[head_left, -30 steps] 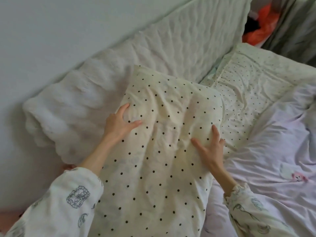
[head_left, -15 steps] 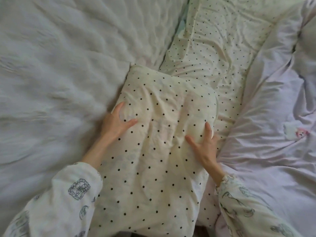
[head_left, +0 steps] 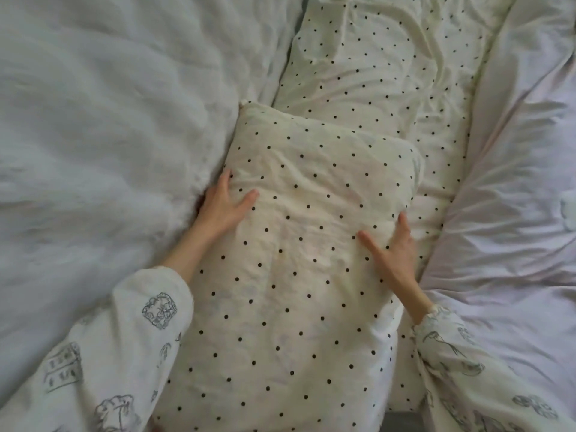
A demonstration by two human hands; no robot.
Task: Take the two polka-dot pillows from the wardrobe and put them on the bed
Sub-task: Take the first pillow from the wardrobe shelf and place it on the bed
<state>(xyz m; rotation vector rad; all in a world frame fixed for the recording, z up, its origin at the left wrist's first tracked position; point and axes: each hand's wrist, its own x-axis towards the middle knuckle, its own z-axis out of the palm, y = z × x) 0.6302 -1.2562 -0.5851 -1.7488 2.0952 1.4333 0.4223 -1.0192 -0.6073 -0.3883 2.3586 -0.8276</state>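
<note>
A cream pillow with black polka dots (head_left: pixel 299 244) fills the middle of the view, held lengthwise over the bed. My left hand (head_left: pixel 223 207) grips its left edge, thumb on top, fingers tucked behind. My right hand (head_left: pixel 394 254) grips its right edge the same way. A second polka-dot pillow (head_left: pixel 383 67) lies flat on the bed just beyond, its near end hidden under the one I hold.
A thick white fluffy quilt (head_left: pixel 103 135) is bunched along the left, touching the held pillow. A rumpled pale lilac sheet or duvet (head_left: pixel 511 198) covers the bed on the right. My patterned white sleeves fill the lower corners.
The view has tilted down and closer to the bed; wall and orange item are out of frame. The held pillow has come lower, over the near end of the lying pillow.
</note>
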